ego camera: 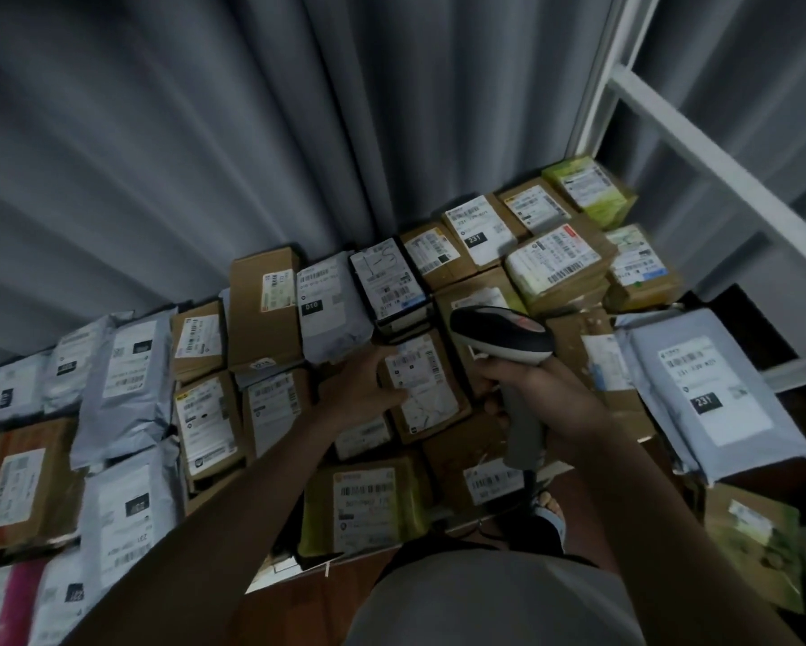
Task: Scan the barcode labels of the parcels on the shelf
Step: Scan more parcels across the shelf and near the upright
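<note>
Several labelled parcels cover the shelf: brown cardboard boxes and grey plastic mailers. My left hand (363, 389) grips the left edge of a small brown box (426, 389) with a white barcode label, in the middle of the shelf. My right hand (536, 394) holds a black and grey barcode scanner (501, 340) by its handle. The scanner head hangs just right of that box and points toward the back of the shelf. A black parcel marked "1-5" (391, 282) lies right behind the held box.
A grey corrugated wall (252, 132) closes the back. A white metal shelf frame (699, 142) rises at the right. A large grey mailer (713, 389) overhangs the right edge. Green-printed parcels (592, 188) sit at the far right. My sandalled foot (550, 510) stands below the shelf front.
</note>
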